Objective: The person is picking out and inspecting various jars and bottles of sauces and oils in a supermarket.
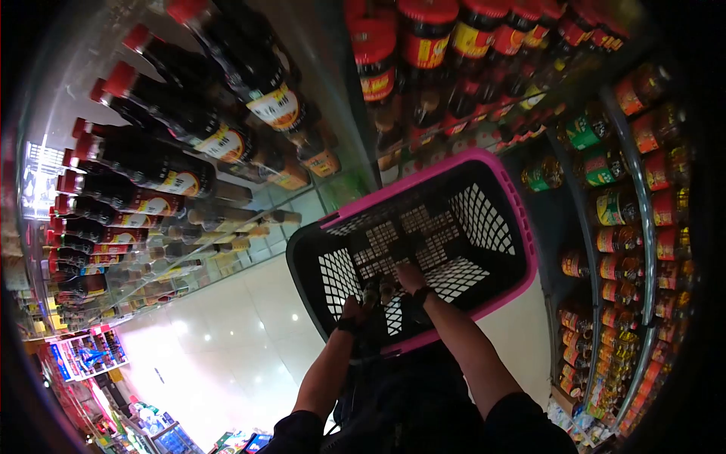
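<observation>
A black basket with a pink rim (522, 219) and white-looking lattice openings fills the middle of the head view. Over its near part, my left hand (353, 309) is at the left, with a dark band at the wrist. My right hand (411, 278) reaches farther in, also with a dark band. Between the two hands are small dark objects (386, 289), possibly bottle ends, too dim to make out. The fingers of both hands are hard to see against the dark basket, so what they hold is unclear.
Dark bottles with red caps (159, 170) line glass shelves at the left. Red-lidded jars (427, 34) stand on a shelf at the top. Curved shelves at the right hold more jars and bottles (620, 239). Pale tiled floor (242, 333) shows at lower left.
</observation>
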Available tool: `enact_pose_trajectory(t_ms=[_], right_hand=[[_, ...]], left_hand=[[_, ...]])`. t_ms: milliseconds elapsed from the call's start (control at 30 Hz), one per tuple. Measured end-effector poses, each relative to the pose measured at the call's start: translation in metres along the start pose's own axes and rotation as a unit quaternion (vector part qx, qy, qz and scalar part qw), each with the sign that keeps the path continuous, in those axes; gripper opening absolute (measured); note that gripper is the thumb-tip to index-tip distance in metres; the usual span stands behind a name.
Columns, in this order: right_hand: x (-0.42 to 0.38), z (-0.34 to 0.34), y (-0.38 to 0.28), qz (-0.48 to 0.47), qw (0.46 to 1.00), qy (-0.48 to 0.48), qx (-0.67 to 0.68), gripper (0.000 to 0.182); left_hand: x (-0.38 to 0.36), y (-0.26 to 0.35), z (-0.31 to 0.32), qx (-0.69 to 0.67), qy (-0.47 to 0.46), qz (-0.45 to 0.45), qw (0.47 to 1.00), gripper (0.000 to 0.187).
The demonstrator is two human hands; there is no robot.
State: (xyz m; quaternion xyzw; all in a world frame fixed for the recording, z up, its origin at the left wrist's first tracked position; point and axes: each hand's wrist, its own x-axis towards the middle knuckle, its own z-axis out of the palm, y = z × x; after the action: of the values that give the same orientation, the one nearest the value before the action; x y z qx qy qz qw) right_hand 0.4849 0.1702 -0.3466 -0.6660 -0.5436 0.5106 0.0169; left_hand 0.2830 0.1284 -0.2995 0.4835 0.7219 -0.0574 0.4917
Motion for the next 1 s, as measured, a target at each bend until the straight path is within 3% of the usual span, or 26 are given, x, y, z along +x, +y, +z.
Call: enact_pose_trajectory(t_ms=[33, 67, 133, 167, 200, 233, 267, 333, 400, 433, 467, 500, 533, 567, 633, 667, 767, 800, 833, 867, 900, 933, 1000], right_hand=[[-0.024, -0.055, -0.044, 0.059, 0.988, -0.121, -0.072, 0.035], [-0.002, -0.021, -0.003, 0.027, 0.998, -0.05, 0.028, 0.037], [0.006, -0.009, 0.019, -0.046, 0.999, 0.002, 0.018, 0.039], [-0.014, -0.037, -0.003, 0.002, 0.992, -0.007, 0.129, 0.04], [-0.046, -0.067, -0.033, 0.048, 0.97, -0.018, 0.238, 0.042], [-0.062, -0.076, -0.052, 0.055, 0.914, 0.042, 0.4, 0.044], [-0.073, -0.077, -0.059, 0.056, 0.827, 0.096, 0.551, 0.047], [-0.083, -0.079, -0.052, 0.032, 0.825, 0.091, 0.557, 0.059], [-0.103, -0.084, -0.059, 0.021, 0.822, 0.106, 0.559, 0.059], [-0.118, -0.087, -0.06, 0.008, 0.818, 0.113, 0.564, 0.054], [-0.133, -0.089, -0.061, -0.005, 0.814, 0.12, 0.568, 0.05], [-0.143, -0.088, -0.057, -0.02, 0.819, 0.118, 0.562, 0.05], [-0.154, -0.086, -0.05, -0.018, 0.805, 0.11, 0.583, 0.046], [-0.16, -0.087, -0.046, -0.015, 0.791, 0.101, 0.604, 0.041], [-0.197, -0.099, -0.051, -0.024, 0.778, 0.1, 0.62, 0.029], [-0.207, -0.097, -0.042, -0.023, 0.775, 0.099, 0.624, 0.025], [-0.24, -0.092, -0.027, 0.006, 0.773, 0.133, 0.62, 0.017], [-0.248, -0.088, -0.021, -0.006, 0.78, 0.15, 0.608, 0.014], [-0.255, -0.078, -0.013, -0.016, 0.781, 0.178, 0.599, 0.013], [-0.262, -0.07, -0.005, -0.027, 0.781, 0.205, 0.59, 0.012], [-0.268, -0.064, 0.005, -0.035, 0.786, 0.198, 0.584, 0.012], [-0.278, -0.052, 0.012, -0.074, 0.8, 0.235, 0.546, 0.015], [-0.299, -0.03, 0.008, -0.117, 0.812, 0.265, 0.507, 0.02]], left_hand=[[0.004, -0.008, 0.006, 0.002, 0.016, 0.053, 0.998, 0.088], [0.005, -0.011, 0.007, 0.006, 0.033, 0.105, 0.994, 0.088], [-0.017, 0.008, -0.013, 0.214, -0.007, 0.103, 0.971, 0.078], [-0.016, 0.001, -0.008, 0.218, 0.011, 0.12, 0.969, 0.065], [-0.004, -0.02, 0.007, 0.094, 0.046, 0.111, 0.988, 0.052], [0.023, -0.053, 0.036, -0.153, 0.075, 0.095, 0.981, 0.039], [0.052, -0.083, 0.057, -0.359, 0.095, 0.07, 0.926, 0.027], [-0.056, 0.038, -0.005, -0.512, 0.096, -0.152, 0.84, 0.016], [-0.053, 0.029, 0.002, -0.564, 0.126, -0.111, 0.808, 0.016], [-0.065, 0.027, 0.009, -0.331, 0.155, 0.015, 0.931, 0.012], [-0.074, 0.034, 0.009, -0.341, 0.165, 0.024, 0.925, 0.012], [-0.082, 0.04, 0.008, -0.069, 0.18, 0.051, 0.98, 0.009], [-0.1, 0.046, 0.006, 0.205, 0.186, 0.059, 0.959, 0.016], [-0.114, 0.055, 0.005, 0.192, 0.202, 0.053, 0.959, 0.016], [-0.145, 0.082, -0.001, 0.368, 0.054, 0.112, 0.921, 0.03], [-0.133, 0.063, 0.022, 0.266, 0.126, 0.119, 0.948, 0.039], [-0.113, 0.046, 0.052, 0.228, 0.134, 0.109, 0.958, 0.025], [-0.099, 0.027, 0.069, 0.027, 0.157, 0.238, 0.958, 0.018], [-0.109, 0.019, 0.072, -0.169, 0.17, 0.356, 0.903, 0.013], [-0.114, 0.017, 0.074, -0.175, 0.181, 0.354, 0.901, 0.013], [-0.147, 0.035, 0.06, -0.406, 0.079, 0.243, 0.877, 0.014], [-0.178, 0.042, 0.047, -0.602, -0.033, 0.115, 0.789, 0.017], [-0.205, 0.032, 0.044, -0.57, 0.075, 0.148, 0.805, 0.018]])
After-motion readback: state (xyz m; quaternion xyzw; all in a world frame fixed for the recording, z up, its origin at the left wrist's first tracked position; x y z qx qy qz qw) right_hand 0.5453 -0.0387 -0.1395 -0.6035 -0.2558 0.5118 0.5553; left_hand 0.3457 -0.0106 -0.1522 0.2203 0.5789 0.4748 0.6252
